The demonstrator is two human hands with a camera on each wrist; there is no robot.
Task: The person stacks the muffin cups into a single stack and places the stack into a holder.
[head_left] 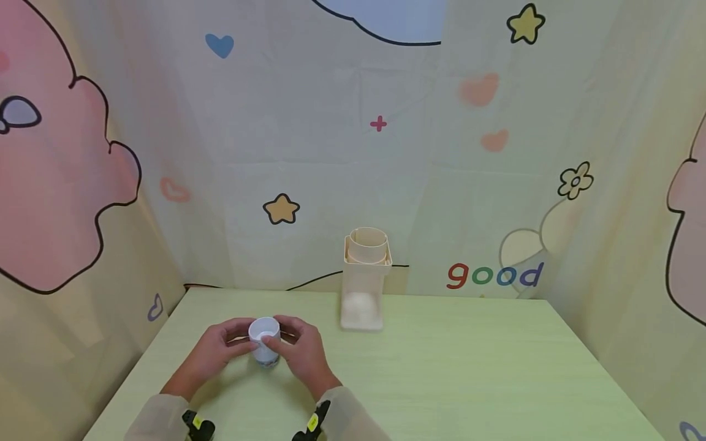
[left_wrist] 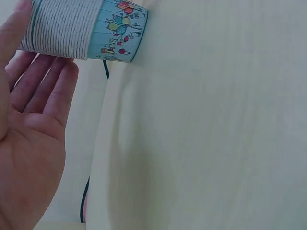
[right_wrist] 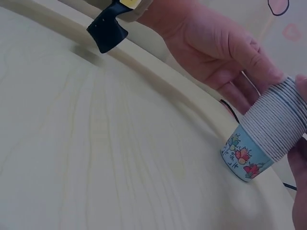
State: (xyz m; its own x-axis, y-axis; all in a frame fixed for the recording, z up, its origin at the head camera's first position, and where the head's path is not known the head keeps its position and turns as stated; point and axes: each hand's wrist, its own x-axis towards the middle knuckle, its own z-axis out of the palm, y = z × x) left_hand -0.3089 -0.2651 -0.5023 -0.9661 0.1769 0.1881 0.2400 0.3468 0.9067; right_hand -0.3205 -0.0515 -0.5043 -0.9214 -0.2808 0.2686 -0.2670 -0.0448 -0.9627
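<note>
A stack of nested paper cups (head_left: 265, 343), pale blue with a printed bird-and-flower pattern on the lowest cup (left_wrist: 121, 29), is held between both hands, mouth upward in the head view. My left hand (head_left: 217, 346) pinches it from the left with thumb and fingers. From the right, my right hand (head_left: 306, 350) grips it, the thumb lying across the near side by the rim. In the right wrist view the many stacked rims (right_wrist: 278, 117) show above the patterned cup. Whether its bottom touches the table cannot be told.
A cream-coloured stand (head_left: 362, 288) with a round tube (head_left: 368, 245) in its top stands at the table's back edge, right of the hands. The pale wood-grain table (head_left: 469, 367) is enclosed by printed curtains (head_left: 331, 122) behind and at both sides.
</note>
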